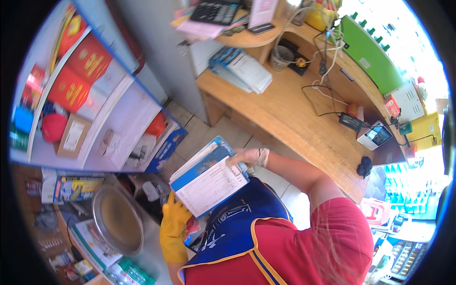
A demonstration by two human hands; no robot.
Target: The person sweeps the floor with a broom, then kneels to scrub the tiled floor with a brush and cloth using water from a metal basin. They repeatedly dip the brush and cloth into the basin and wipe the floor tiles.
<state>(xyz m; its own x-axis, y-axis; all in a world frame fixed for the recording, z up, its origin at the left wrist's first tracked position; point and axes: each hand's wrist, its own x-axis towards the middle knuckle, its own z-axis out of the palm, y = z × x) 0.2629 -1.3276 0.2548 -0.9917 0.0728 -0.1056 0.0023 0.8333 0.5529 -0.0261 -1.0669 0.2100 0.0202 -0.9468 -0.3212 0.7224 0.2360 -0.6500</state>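
My right hand [248, 157], in a thin whitish glove, grips a stack of blue clipboards [194, 170] at the clip end. The top board carries a printed table sheet [213, 187]. My left hand [174, 215] wears a yellow rubber glove. It is at the stack's lower left corner, and whether it bears any weight is unclear. Something red [192, 227], perhaps a cloth, shows beside its palm, partly hidden. Left of that hand stands a round metal basin [140, 231] of cloudy brownish water.
Ahead is a wooden desk [285, 107] with another clipboard stack [245, 69], a cup [281, 57], tangled cables [327, 67] and a small screen device [376, 134]. A calculator [215, 12] lies on the raised shelf. Open shelving [107, 142] with red booklets [69, 91] stands left.
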